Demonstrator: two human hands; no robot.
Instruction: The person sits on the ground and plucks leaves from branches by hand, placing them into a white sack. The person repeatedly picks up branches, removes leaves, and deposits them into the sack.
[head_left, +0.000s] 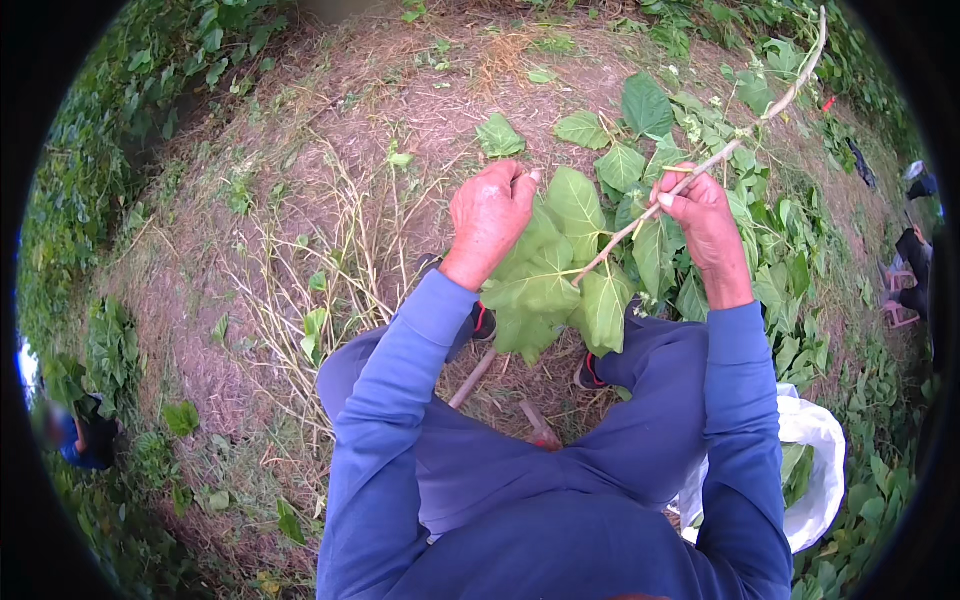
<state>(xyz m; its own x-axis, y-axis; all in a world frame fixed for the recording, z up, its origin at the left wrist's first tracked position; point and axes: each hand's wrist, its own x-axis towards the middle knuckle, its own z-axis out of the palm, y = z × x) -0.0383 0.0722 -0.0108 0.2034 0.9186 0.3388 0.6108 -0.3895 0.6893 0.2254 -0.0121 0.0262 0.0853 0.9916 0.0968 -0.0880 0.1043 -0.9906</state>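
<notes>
A long, leafy branch (724, 154) slants up to the right, pinched between the thumb and fingers of my right hand (705, 217). Broad green leaves (536, 300) hang from its lower end, between my knees. My left hand (491, 217) is raised beside these leaves, its fingers curled and the thumb near the index finger. Its palm side is hidden, so whether it holds anything does not show. Beyond the left hand, a loose leaf (500, 136) lies on the ground.
Bare stripped stems (352, 262) are piled at left. Cut leafy branches (780, 247) lie at right. A white sack (821, 480) with leaves inside stands by my right arm. Wooden handles (472, 381) lie between my feet. People sit at the far left (90, 439) and far right (913, 270).
</notes>
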